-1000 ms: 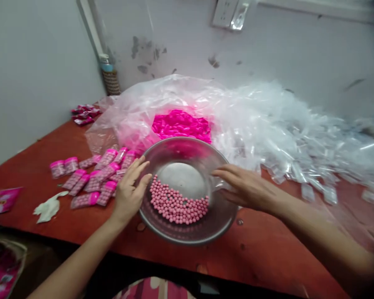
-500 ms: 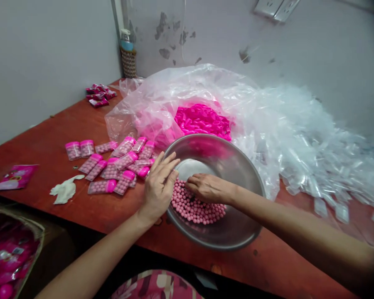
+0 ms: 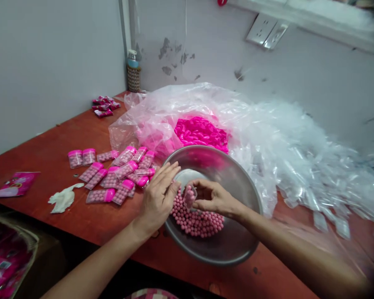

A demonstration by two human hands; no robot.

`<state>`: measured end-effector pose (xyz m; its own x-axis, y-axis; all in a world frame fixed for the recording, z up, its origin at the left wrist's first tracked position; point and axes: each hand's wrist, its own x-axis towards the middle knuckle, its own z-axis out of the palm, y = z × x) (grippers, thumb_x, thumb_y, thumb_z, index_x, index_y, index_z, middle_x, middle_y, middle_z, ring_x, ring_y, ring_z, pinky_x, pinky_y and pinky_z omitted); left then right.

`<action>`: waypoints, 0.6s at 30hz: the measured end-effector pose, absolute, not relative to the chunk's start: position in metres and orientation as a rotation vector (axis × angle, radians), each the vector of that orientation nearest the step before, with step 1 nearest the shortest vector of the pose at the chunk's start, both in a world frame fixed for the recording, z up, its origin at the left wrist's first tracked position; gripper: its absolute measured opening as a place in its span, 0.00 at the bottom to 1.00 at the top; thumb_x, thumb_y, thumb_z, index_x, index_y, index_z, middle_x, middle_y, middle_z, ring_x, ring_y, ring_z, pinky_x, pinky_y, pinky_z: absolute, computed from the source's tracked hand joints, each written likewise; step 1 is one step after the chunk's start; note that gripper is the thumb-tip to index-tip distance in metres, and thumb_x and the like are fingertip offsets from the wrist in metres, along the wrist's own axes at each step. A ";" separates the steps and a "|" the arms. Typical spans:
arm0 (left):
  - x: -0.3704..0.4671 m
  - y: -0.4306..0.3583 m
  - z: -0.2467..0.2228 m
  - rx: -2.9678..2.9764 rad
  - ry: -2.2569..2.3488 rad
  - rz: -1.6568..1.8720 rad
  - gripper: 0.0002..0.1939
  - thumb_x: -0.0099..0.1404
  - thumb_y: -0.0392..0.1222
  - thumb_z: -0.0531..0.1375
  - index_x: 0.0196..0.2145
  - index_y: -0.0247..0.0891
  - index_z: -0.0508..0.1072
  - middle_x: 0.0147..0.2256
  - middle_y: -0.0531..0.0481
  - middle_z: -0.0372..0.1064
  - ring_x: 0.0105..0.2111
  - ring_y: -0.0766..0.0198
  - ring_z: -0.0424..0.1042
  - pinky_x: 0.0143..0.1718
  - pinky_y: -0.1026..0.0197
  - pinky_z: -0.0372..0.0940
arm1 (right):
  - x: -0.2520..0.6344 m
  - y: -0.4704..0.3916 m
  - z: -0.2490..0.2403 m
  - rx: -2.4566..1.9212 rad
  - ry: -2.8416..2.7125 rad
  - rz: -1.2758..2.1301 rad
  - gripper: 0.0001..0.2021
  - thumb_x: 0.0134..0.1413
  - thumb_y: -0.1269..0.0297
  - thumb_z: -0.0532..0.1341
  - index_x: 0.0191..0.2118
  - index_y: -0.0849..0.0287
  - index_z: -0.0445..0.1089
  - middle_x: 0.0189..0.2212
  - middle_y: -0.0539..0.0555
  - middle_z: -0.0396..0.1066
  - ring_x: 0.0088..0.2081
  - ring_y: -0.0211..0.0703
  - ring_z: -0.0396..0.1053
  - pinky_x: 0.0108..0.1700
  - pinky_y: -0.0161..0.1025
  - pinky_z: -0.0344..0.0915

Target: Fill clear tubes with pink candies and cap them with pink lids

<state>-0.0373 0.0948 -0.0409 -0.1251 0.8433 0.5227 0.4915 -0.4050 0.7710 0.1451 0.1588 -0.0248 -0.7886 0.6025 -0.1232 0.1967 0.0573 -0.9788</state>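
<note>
Head view: right hand [image 3: 214,199] pinches clear container [image 3: 188,200] over beads [image 3: 201,225] in bowl [image 3: 241,199]; left hand [image 3: 158,194], unclenched, against bowl. Mouth-up grip best limits spills.

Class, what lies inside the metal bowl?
The metal bowl holds pink balls; over it, the right hand's grip holds a clear container with more balls. What lies beneath the balls and behind that hand is covered.

Bag [image 3: 187,99] blocks way behind bowl [image 3: 233,191]; filled containers [image 3: 111,179] crowd left; front approach open.
</note>
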 end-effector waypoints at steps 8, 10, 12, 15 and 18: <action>-0.008 0.094 -0.012 1.492 1.115 1.207 0.19 0.60 0.35 0.58 0.50 0.45 0.69 0.44 0.53 0.72 0.43 0.61 0.71 0.44 0.64 0.65 | 0.172 0.146 -0.016 -0.805 -1.572 1.859 0.18 0.48 0.67 0.64 0.47 0.56 0.66 0.37 0.52 0.72 0.38 0.38 0.71 0.43 0.40 0.68; -0.002 0.098 -0.014 1.374 1.115 1.200 0.18 0.58 0.34 0.60 0.47 0.43 0.72 0.40 0.53 0.74 0.40 0.60 0.72 0.41 0.65 0.66 | 0.178 0.143 -0.013 -0.867 -1.588 1.812 0.15 0.49 0.66 0.64 0.45 0.57 0.68 0.35 0.51 0.73 0.36 0.38 0.71 0.40 0.39 0.70; 0.002 0.101 -0.018 1.308 1.120 1.202 0.16 0.56 0.34 0.61 0.44 0.41 0.73 0.37 0.52 0.74 0.39 0.60 0.72 0.41 0.65 0.66 | 0.181 0.140 -0.011 -0.913 -1.612 1.738 0.12 0.50 0.64 0.63 0.42 0.58 0.69 0.33 0.51 0.73 0.34 0.37 0.71 0.38 0.38 0.70; 0.004 0.105 -0.022 1.302 1.111 1.190 0.14 0.56 0.35 0.61 0.41 0.39 0.74 0.37 0.51 0.73 0.39 0.59 0.71 0.42 0.63 0.64 | 0.185 0.136 -0.010 -0.939 -1.707 1.628 0.12 0.50 0.64 0.63 0.42 0.58 0.68 0.30 0.49 0.73 0.31 0.36 0.71 0.35 0.36 0.70; 0.002 0.105 -0.022 1.236 1.085 1.155 0.12 0.58 0.40 0.60 0.41 0.38 0.73 0.37 0.48 0.72 0.36 0.60 0.71 0.38 0.62 0.65 | 0.196 0.143 -0.007 -0.988 -1.870 1.466 0.14 0.50 0.63 0.62 0.44 0.58 0.66 0.31 0.51 0.73 0.31 0.37 0.71 0.33 0.36 0.69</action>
<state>0.0024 0.1050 -0.0217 0.1140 0.9934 0.0149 -0.0473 -0.0095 0.9988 0.1961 0.1435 -0.0068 -0.5711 0.8208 -0.0118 0.2077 0.1305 -0.9695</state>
